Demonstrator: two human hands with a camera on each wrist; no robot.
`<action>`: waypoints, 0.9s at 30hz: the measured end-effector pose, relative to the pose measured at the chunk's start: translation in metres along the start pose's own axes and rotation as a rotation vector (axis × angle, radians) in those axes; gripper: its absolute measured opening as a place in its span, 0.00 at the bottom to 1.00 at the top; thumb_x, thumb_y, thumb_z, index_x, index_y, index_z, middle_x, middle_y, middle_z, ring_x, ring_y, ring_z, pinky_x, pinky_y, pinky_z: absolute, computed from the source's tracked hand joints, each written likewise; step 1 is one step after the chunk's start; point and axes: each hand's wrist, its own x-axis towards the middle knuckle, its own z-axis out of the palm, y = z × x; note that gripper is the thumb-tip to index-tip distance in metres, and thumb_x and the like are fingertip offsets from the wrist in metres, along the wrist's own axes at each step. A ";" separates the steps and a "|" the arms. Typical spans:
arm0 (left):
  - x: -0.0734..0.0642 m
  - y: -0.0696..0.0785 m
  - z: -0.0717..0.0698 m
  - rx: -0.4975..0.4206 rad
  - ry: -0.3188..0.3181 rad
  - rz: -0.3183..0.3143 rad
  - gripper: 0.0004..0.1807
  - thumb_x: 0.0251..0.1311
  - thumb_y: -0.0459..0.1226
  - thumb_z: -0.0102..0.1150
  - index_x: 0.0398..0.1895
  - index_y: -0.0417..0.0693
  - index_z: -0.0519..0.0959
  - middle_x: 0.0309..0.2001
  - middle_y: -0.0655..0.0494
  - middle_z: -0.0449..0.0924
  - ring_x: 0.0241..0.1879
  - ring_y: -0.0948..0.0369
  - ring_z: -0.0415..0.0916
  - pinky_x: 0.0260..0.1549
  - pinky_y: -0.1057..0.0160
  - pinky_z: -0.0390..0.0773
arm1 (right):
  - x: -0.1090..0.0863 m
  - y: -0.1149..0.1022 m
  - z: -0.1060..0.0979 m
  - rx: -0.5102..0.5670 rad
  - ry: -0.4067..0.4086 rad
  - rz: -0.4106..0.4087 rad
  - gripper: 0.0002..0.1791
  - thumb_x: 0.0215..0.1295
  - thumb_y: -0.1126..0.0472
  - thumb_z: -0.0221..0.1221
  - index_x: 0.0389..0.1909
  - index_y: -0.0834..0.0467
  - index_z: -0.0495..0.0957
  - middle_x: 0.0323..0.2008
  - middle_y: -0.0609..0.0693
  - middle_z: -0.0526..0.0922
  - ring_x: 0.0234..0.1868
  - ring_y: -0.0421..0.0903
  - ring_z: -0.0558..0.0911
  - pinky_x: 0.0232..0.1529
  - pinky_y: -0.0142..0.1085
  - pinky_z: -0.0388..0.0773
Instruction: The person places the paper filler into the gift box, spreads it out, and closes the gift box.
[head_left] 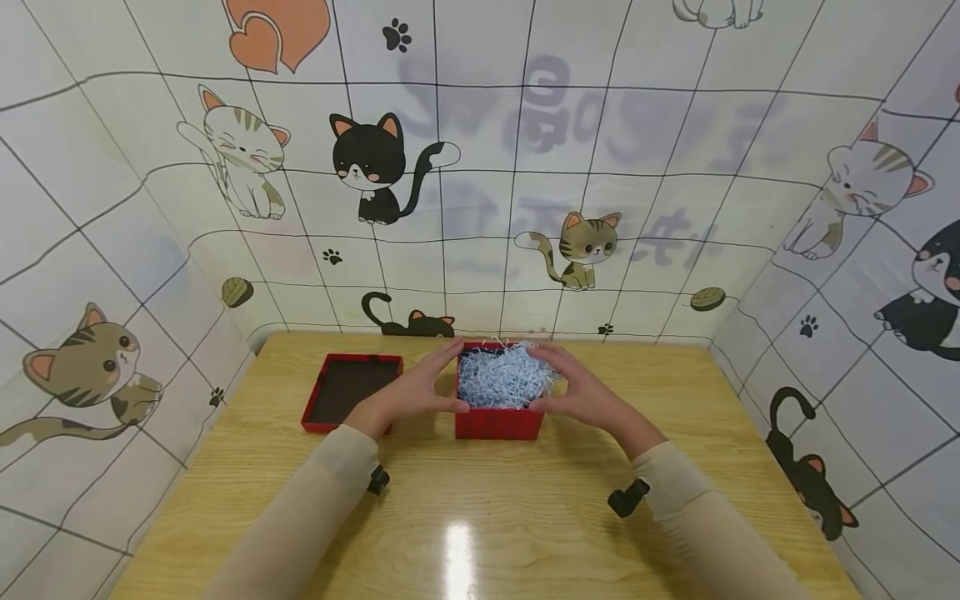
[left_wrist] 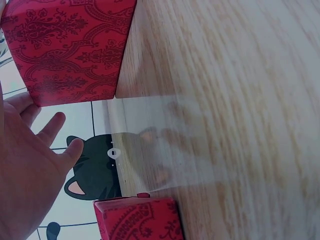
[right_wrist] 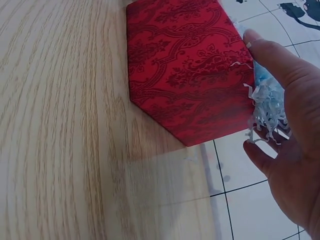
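Observation:
A red box (head_left: 497,423) with a dark damask pattern stands upright on the table, heaped with pale blue shredded paper (head_left: 502,377). At its left side, my left hand (head_left: 416,387) has the fingers spread, fingertips by the far corner and thumb at the near corner. My right hand (head_left: 585,396) spans the right side, thumb over the near rim. In the right wrist view, strands of shredded paper (right_wrist: 270,102) hang over the rim between thumb and fingers. Left of the box lies its red lid (head_left: 352,392), dark inside facing up, partly behind my left wrist.
The light wooden table (head_left: 487,500) ends at a white cloth wall (head_left: 480,275) with a grid and cartoon cats, which also rises on both sides. Dark wrist camera mounts (head_left: 628,498) hang under the forearms. A few paper strands stick out above the box's far rim.

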 end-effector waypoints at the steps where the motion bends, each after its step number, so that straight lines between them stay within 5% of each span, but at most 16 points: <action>1: 0.000 0.000 0.000 -0.001 0.000 -0.002 0.67 0.61 0.61 0.78 0.94 0.59 0.44 0.92 0.58 0.39 0.89 0.48 0.40 0.81 0.32 0.53 | 0.001 0.001 0.000 0.001 0.006 -0.003 0.51 0.66 0.51 0.80 0.86 0.48 0.66 0.86 0.56 0.58 0.85 0.63 0.59 0.76 0.73 0.62; 10: 0.000 0.000 0.001 -0.005 0.007 -0.005 0.66 0.62 0.61 0.77 0.94 0.59 0.45 0.92 0.58 0.39 0.89 0.47 0.40 0.81 0.31 0.53 | 0.008 0.003 0.005 0.000 0.109 -0.037 0.30 0.71 0.59 0.76 0.72 0.52 0.82 0.69 0.52 0.79 0.71 0.56 0.77 0.71 0.63 0.76; 17: 0.000 0.001 0.001 -0.013 0.005 0.000 0.67 0.61 0.61 0.78 0.94 0.58 0.45 0.92 0.57 0.40 0.89 0.48 0.41 0.81 0.31 0.53 | 0.015 -0.009 0.007 -0.020 0.165 -0.059 0.23 0.71 0.60 0.76 0.65 0.51 0.87 0.62 0.49 0.84 0.66 0.54 0.80 0.66 0.61 0.80; 27: 0.002 -0.002 0.001 -0.009 0.003 0.004 0.67 0.61 0.62 0.78 0.94 0.58 0.46 0.92 0.57 0.39 0.89 0.47 0.42 0.81 0.31 0.54 | 0.039 -0.027 0.016 -0.121 0.039 -0.082 0.23 0.71 0.57 0.77 0.65 0.53 0.86 0.67 0.54 0.83 0.69 0.57 0.79 0.70 0.60 0.77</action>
